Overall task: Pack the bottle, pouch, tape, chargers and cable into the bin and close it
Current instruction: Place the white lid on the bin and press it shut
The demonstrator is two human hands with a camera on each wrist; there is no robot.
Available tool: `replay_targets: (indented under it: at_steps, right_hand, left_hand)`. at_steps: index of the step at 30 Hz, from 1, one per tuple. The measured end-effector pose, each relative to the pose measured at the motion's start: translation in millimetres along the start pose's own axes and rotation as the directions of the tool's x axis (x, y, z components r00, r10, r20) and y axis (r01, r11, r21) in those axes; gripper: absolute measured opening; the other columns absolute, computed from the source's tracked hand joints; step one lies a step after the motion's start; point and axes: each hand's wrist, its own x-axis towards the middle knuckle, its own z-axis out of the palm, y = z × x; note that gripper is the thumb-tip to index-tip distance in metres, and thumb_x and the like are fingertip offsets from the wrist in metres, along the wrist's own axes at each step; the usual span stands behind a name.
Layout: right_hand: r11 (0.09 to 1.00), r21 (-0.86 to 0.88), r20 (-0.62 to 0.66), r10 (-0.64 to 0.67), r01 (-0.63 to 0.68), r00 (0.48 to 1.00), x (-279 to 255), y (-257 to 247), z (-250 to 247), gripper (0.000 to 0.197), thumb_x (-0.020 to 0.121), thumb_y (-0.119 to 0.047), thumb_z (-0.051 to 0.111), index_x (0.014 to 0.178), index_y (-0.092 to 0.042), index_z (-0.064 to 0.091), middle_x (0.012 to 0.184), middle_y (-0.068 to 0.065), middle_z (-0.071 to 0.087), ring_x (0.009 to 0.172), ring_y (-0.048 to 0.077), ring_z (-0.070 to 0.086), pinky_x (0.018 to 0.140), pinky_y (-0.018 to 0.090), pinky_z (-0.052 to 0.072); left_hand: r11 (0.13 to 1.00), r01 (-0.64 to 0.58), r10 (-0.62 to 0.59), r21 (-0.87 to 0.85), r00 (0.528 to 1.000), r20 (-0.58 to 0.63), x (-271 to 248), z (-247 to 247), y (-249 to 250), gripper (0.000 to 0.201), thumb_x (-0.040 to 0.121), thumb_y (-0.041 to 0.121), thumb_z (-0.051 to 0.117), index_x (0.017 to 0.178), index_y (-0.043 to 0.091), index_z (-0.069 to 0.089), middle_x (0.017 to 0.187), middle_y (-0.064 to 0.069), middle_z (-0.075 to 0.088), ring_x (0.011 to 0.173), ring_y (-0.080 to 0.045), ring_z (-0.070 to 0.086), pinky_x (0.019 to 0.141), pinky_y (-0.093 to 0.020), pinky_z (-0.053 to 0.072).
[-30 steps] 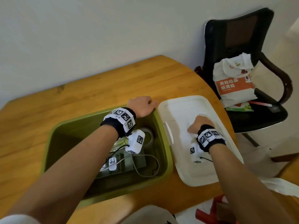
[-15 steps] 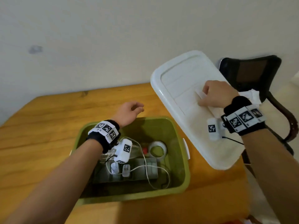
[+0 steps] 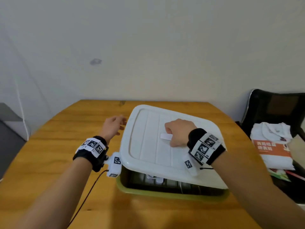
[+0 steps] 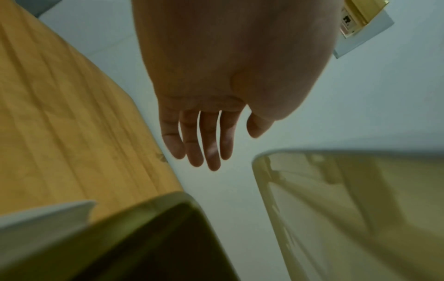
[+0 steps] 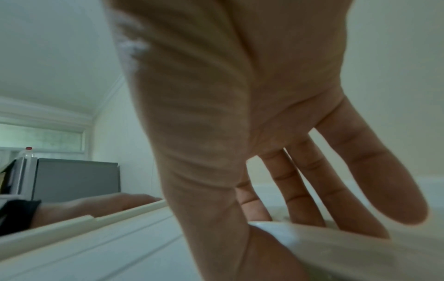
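The white lid (image 3: 148,146) lies tilted over the green bin (image 3: 165,193), its near edge raised off the rim. My right hand (image 3: 177,134) grips the lid's centre handle (image 3: 165,136); in the right wrist view the fingers (image 5: 312,190) hook behind that handle strip (image 5: 336,241). My left hand (image 3: 113,128) hovers open just beside the lid's far left edge, fingers (image 4: 204,144) spread and holding nothing. Through the front gap I see white chargers (image 3: 155,178) inside the bin. The bottle, pouch, tape and cable are hidden under the lid.
The bin sits on a round wooden table (image 3: 49,162) against a pale wall. A black chair (image 3: 272,109) holding a white and orange bag (image 3: 272,149) stands at the right. A grey cabinet (image 3: 8,138) is at the far left.
My right hand lifted the lid from the table at the right and swung it left over the bin. My left hand left the bin's rim and now hangs by the lid's left edge.
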Motion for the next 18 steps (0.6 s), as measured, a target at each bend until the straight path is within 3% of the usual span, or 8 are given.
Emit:
replay_targets:
  at_steps: [5, 7, 10, 13, 18]
  right_hand:
    - [1.0, -0.023, 0.077, 0.007, -0.005, 0.997, 3, -25, 17, 0.029, 0.075, -0.017, 0.068, 0.095, -0.024, 0.049, 0.097, -0.003, 0.057, 0.083, 0.023, 0.056, 0.058, 0.027, 0.036]
    - [0.999, -0.026, 0.093, 0.024, -0.021, 0.995, 1, -30, 23, 0.03, 0.076, -0.016, 0.068, 0.097, -0.024, 0.049, 0.098, -0.003, 0.057, 0.084, 0.023, 0.057, 0.06, 0.026, 0.038]
    - [0.999, -0.043, 0.13, 0.037, -0.032, 0.991, -1, -36, 35, 0.03, 0.076, -0.016, 0.07, 0.098, -0.023, 0.05, 0.102, -0.001, 0.06, 0.084, 0.023, 0.058, 0.064, 0.027, 0.041]
    - [0.998, -0.058, 0.142, 0.033, -0.025, 0.989, -3, -40, 46, 0.028, 0.078, -0.015, 0.068, 0.098, -0.022, 0.049, 0.101, 0.0, 0.058, 0.083, 0.023, 0.056, 0.06, 0.026, 0.039]
    - [0.998, -0.024, 0.134, 0.061, -0.059, 0.989, -1, -38, 53, 0.028, 0.08, -0.01, 0.066, 0.097, -0.023, 0.048, 0.099, -0.002, 0.052, 0.085, 0.022, 0.052, 0.052, 0.024, 0.032]
  left_hand:
    - [0.982, 0.067, -0.1, 0.179, 0.979, 0.178, -16, -16, -22, 0.04, 0.098, 0.045, 0.045, 0.111, 0.016, 0.07, 0.106, -0.004, 0.07, 0.097, -0.024, 0.066, 0.091, -0.044, 0.052]
    - [0.977, 0.079, -0.126, 0.197, 0.963, 0.237, -22, -22, -29, 0.038, 0.097, 0.047, 0.048, 0.111, 0.019, 0.07, 0.109, -0.002, 0.071, 0.102, -0.024, 0.066, 0.093, -0.044, 0.052]
    - [0.964, 0.054, -0.139, 0.262, 0.939, 0.316, -24, -30, -40, 0.028, 0.092, 0.044, 0.06, 0.109, 0.025, 0.069, 0.111, 0.002, 0.071, 0.105, -0.022, 0.067, 0.088, -0.04, 0.054]
    - [0.922, 0.03, -0.176, 0.385, 0.92, 0.351, -21, -33, -49, 0.043, 0.087, 0.036, 0.07, 0.125, 0.019, 0.059, 0.116, -0.001, 0.067, 0.107, -0.024, 0.064, 0.079, -0.034, 0.055]
    - [0.901, 0.026, -0.216, 0.433, 0.893, 0.395, -21, -31, -57, 0.049, 0.089, 0.04, 0.064, 0.133, 0.021, 0.053, 0.121, 0.001, 0.065, 0.105, -0.018, 0.064, 0.07, -0.028, 0.055]
